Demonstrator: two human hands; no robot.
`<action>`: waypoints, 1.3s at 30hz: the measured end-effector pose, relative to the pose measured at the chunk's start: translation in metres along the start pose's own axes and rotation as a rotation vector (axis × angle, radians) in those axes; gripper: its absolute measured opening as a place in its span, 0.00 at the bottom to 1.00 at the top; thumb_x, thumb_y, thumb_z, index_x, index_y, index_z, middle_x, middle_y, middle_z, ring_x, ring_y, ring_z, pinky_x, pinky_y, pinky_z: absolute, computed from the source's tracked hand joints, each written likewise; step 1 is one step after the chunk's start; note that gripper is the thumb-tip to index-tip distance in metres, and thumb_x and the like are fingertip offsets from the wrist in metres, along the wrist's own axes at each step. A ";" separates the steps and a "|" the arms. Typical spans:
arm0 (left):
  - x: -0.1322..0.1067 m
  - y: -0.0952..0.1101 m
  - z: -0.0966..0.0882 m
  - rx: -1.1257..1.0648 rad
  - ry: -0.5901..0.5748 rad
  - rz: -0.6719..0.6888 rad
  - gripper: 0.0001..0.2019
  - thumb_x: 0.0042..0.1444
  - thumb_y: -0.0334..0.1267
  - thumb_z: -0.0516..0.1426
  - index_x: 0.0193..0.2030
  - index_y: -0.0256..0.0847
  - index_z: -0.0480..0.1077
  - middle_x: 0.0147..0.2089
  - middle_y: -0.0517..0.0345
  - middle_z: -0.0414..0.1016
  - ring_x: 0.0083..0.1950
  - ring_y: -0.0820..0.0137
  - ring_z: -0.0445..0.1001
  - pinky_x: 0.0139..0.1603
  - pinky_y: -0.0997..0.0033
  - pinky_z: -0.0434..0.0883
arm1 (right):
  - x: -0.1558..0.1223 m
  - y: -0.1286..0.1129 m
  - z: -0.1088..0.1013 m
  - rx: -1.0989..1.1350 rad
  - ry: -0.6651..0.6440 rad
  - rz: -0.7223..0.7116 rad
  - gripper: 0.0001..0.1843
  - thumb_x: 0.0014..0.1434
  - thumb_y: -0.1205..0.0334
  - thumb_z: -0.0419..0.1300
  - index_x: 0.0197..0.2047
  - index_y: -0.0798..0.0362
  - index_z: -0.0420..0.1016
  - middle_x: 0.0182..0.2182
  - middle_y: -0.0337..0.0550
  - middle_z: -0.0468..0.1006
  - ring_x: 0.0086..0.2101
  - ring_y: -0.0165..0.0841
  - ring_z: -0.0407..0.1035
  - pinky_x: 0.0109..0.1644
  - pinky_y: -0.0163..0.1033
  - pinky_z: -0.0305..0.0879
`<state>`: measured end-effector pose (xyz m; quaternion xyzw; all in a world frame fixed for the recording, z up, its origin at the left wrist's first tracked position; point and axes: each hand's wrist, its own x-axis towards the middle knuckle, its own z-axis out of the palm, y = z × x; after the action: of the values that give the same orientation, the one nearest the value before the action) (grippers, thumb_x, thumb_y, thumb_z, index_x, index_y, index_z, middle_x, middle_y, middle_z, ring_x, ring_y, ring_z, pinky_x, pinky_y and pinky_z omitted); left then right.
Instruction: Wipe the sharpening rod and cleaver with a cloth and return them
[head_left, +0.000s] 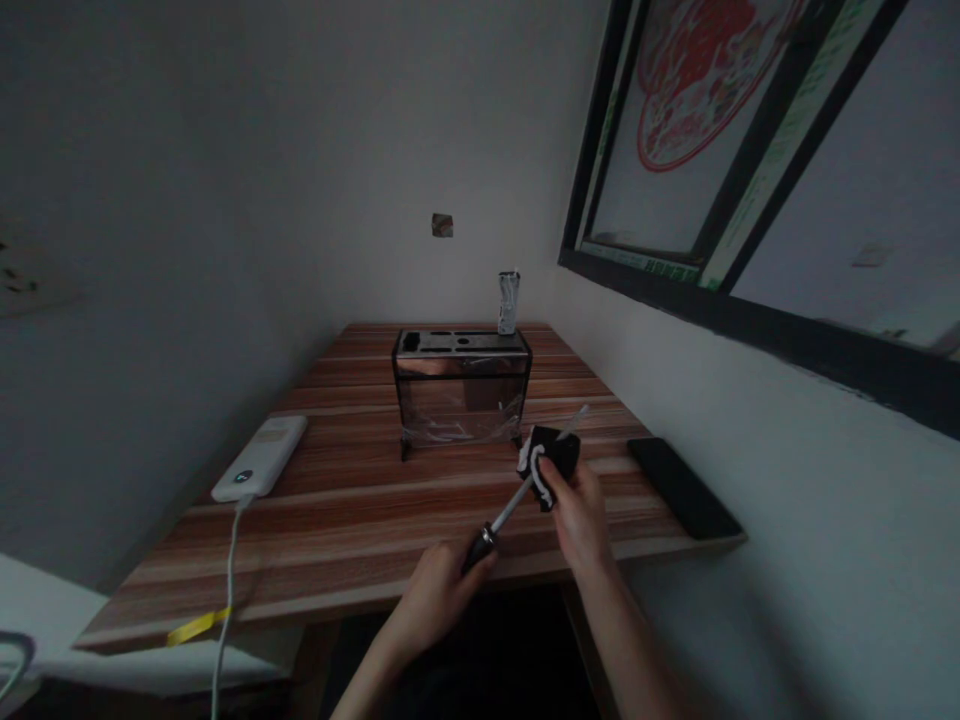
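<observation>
Left hand (442, 590) closed around the dark handle of my metal rod (512, 508), which slants up rightward. Right hand (576, 492) pinches black cloth (562, 455) at its shaft. Stand (461, 400) beyond both hands; dark phone (686, 487) right of them.

Holder (459, 388) blocks way ahead; gap toward power bank (262, 458)

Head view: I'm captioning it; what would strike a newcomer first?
Probably the metal rod, front center, its black handle in the left hand, black cloth held to it by the right hand. Then the slotted knife block beyond, center, and the red picture in the dark frame, upper right.
</observation>
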<state>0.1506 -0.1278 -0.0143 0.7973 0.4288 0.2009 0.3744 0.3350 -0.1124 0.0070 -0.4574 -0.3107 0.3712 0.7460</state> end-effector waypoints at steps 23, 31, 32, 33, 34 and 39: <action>0.002 -0.009 0.004 -0.086 0.009 0.067 0.14 0.60 0.40 0.51 0.48 0.39 0.70 0.42 0.54 0.78 0.42 0.64 0.75 0.44 0.73 0.67 | -0.057 0.034 0.005 -0.191 -0.096 0.126 0.18 0.43 0.54 0.69 0.37 0.56 0.77 0.30 0.45 0.80 0.31 0.37 0.74 0.34 0.38 0.70; 0.002 -0.002 0.002 -0.044 0.002 0.054 0.15 0.61 0.41 0.49 0.50 0.40 0.70 0.43 0.53 0.78 0.44 0.64 0.75 0.44 0.73 0.66 | -0.042 0.027 -0.002 -0.121 -0.095 0.093 0.17 0.45 0.56 0.68 0.39 0.53 0.77 0.33 0.44 0.81 0.33 0.36 0.74 0.37 0.38 0.69; 0.002 -0.002 0.002 -0.035 0.002 0.053 0.14 0.61 0.41 0.49 0.49 0.40 0.70 0.42 0.54 0.78 0.43 0.64 0.75 0.43 0.74 0.66 | -0.039 0.026 -0.003 -0.118 -0.085 0.090 0.17 0.45 0.56 0.68 0.39 0.53 0.77 0.33 0.44 0.81 0.32 0.36 0.74 0.36 0.37 0.69; 0.001 -0.002 0.002 -0.024 -0.001 0.051 0.14 0.61 0.40 0.49 0.48 0.41 0.70 0.41 0.54 0.78 0.42 0.65 0.75 0.42 0.74 0.66 | -0.036 0.024 -0.004 -0.117 -0.076 0.081 0.17 0.45 0.56 0.68 0.39 0.54 0.77 0.33 0.44 0.81 0.32 0.36 0.74 0.34 0.37 0.69; 0.001 -0.002 0.002 -0.013 -0.002 0.047 0.13 0.61 0.40 0.50 0.47 0.41 0.70 0.41 0.55 0.78 0.41 0.65 0.75 0.41 0.74 0.65 | -0.033 0.022 -0.005 -0.117 -0.069 0.066 0.17 0.45 0.55 0.69 0.38 0.54 0.77 0.33 0.45 0.81 0.31 0.35 0.74 0.33 0.36 0.69; 0.000 -0.003 0.002 0.045 -0.006 0.017 0.12 0.61 0.42 0.50 0.44 0.40 0.70 0.37 0.57 0.77 0.38 0.66 0.75 0.39 0.75 0.64 | -0.016 0.003 -0.008 -0.121 -0.056 0.021 0.17 0.44 0.54 0.69 0.35 0.56 0.77 0.27 0.44 0.80 0.23 0.31 0.70 0.22 0.33 0.64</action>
<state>0.1508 -0.1274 -0.0179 0.8096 0.4254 0.1920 0.3558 0.3322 -0.1280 -0.0011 -0.4943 -0.3488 0.3720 0.7040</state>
